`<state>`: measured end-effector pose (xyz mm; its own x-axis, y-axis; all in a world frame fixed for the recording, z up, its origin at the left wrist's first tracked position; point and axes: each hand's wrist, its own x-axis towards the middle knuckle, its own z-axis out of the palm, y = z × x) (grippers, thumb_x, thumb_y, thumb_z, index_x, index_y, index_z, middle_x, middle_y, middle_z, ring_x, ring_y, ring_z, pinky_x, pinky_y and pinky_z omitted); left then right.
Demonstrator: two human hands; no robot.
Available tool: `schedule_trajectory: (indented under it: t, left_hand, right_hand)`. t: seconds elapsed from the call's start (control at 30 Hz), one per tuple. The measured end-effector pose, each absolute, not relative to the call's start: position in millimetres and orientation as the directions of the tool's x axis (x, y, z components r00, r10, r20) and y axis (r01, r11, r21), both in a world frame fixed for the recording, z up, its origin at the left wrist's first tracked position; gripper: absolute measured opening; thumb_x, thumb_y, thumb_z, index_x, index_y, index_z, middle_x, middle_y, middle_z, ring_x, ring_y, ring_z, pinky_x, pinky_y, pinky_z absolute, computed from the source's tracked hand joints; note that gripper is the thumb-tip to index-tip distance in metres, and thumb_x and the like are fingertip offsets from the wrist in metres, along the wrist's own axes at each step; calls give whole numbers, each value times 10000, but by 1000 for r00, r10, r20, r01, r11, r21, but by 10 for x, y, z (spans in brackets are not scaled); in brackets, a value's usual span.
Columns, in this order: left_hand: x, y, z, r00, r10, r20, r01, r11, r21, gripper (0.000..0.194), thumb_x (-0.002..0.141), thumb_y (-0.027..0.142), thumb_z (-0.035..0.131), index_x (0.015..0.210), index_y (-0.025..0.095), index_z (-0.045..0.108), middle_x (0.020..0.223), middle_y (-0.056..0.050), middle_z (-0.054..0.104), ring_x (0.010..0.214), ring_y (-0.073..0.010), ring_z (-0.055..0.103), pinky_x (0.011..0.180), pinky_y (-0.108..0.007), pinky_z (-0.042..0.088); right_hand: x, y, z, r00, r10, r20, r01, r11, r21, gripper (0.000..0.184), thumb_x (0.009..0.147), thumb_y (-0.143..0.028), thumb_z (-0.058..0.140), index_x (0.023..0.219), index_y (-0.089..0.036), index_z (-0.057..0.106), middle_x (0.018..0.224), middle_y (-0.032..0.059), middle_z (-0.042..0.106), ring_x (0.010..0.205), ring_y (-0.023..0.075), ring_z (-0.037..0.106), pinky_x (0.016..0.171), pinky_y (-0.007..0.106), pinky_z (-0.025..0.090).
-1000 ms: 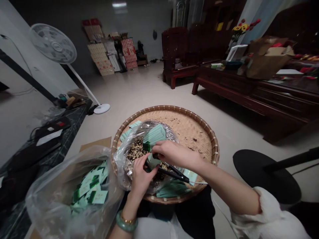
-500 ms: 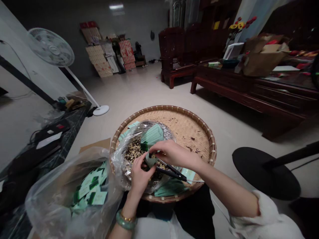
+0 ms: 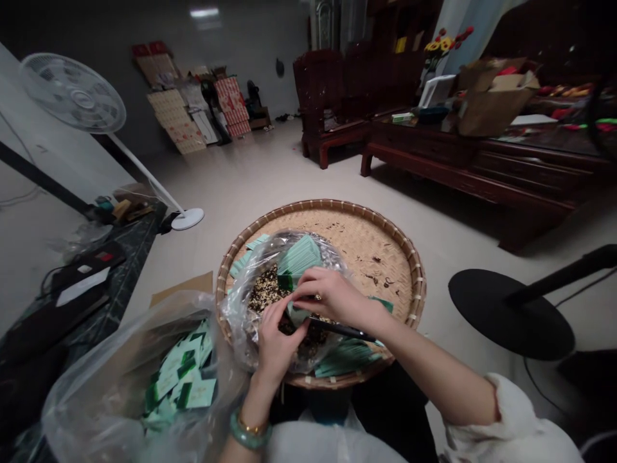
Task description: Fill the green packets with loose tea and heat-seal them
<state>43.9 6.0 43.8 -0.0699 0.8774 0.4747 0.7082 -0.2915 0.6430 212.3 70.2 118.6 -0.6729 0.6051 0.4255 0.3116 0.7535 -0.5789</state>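
Note:
My left hand (image 3: 278, 342), with a green jade bangle (image 3: 249, 431) on its wrist, pinches a mint-green packet (image 3: 297, 314) at the middle of a woven bamboo tray (image 3: 380, 257). My right hand (image 3: 328, 298) meets it at the packet and holds black-handled scissors (image 3: 343, 330) low in the palm. The blades are mostly hidden. Beneath my hands, a clear plastic bag (image 3: 241, 321) holds a speckled brown seed mix (image 3: 266, 292) and a stack of mint-green packets (image 3: 299, 256). More packets (image 3: 344, 359) lie on the tray's near side.
A clear bag of green packets (image 3: 180, 379) sits at lower left, beside a dark marble-topped bench (image 3: 116, 270). A black round stool seat (image 3: 506, 314) stands right. Behind are a white fan (image 3: 72, 93), carved wooden furniture (image 3: 424, 145) and a cardboard box (image 3: 491, 106).
The whole scene has shifted left in view as my head turned. My right hand has drawn closer to my left, and less of the scissors shows.

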Motion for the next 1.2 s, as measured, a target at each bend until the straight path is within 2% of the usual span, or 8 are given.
schedule_trajectory:
  t: [0.17, 0.37, 0.53, 0.67, 0.87, 0.93, 1.07, 1.2]
  left_hand:
    - [295, 76, 396, -43, 896, 442, 671, -302, 677, 437, 714, 258, 671, 1135, 181, 586, 1052, -92, 639, 971, -239, 595, 820, -389, 504]
    - [248, 24, 339, -81, 890, 449, 622, -307, 721, 467, 728, 256, 674, 1172, 181, 554, 1117, -103, 613, 1036, -242, 567, 855, -393, 496]
    - [275, -29, 345, -83, 883, 461, 635, -310, 708, 481, 729, 245, 676, 1189, 189, 548, 1085, -98, 615, 1002, -242, 578, 839, -399, 504]
    - [281, -36, 352, -79, 871, 485, 643, -327, 692, 493, 726, 228, 677, 1199, 198, 542, 1083, -99, 614, 1007, -249, 578, 849, -413, 498]
    - [250, -50, 332, -112, 844, 525, 637, -344, 689, 491, 745, 254, 667, 1211, 185, 526, 1101, -112, 601, 1026, -242, 574, 822, -377, 512]
    - [250, -53, 318, -117, 814, 569, 656, -367, 659, 490, 752, 265, 661, 1216, 187, 523, 1090, -112, 603, 1028, -243, 572, 859, -397, 496]
    - [286, -66, 312, -133, 797, 589, 650, -378, 659, 505, 737, 329, 672, 1205, 190, 545, 1064, -116, 606, 1019, -250, 573, 880, -412, 483]
    - [295, -86, 370, -200, 888, 414, 525, -260, 810, 563, 670, 332, 724, 1191, 177, 578, 1048, -112, 644, 985, -250, 596, 874, -393, 483]
  right_hand:
    - [2074, 665, 1221, -615, 676, 406, 368, 701, -611, 162, 854, -268, 583, 892, -173, 709, 865, 61, 653, 832, 166, 584, 751, 287, 468]
    - [2030, 624, 1233, -500, 814, 297, 365, 509, -780, 281, 872, -273, 538, 1123, -193, 636, 1052, 74, 663, 898, 161, 616, 774, 285, 488]
    - [1949, 574, 1092, -502, 851, 155, 339, 358, -870, 161, 761, -222, 638, 894, -160, 704, 789, 35, 707, 693, 141, 636, 631, 244, 498]
    - [1926, 526, 1121, -458, 868, 193, 342, 373, -862, 116, 743, -130, 586, 755, -162, 697, 690, 6, 688, 623, 120, 623, 578, 216, 481]
    - [2082, 578, 1210, -230, 897, 377, 355, 439, -826, 121, 799, -219, 585, 853, -172, 683, 808, 42, 687, 709, 147, 630, 638, 262, 516]
    - [2100, 541, 1207, -268, 869, 416, 409, 494, -768, 182, 797, -280, 621, 945, -186, 669, 945, 69, 672, 830, 176, 623, 705, 295, 520]
    - [1981, 368, 1108, -429, 825, 369, 409, 542, -734, 642, 612, -409, 784, 1175, -191, 565, 1100, 107, 615, 961, 231, 581, 769, 345, 510]
    - [1854, 328, 932, -335, 911, 242, 398, 370, -840, 229, 730, -251, 676, 942, -163, 672, 865, 63, 677, 760, 183, 612, 687, 307, 499]
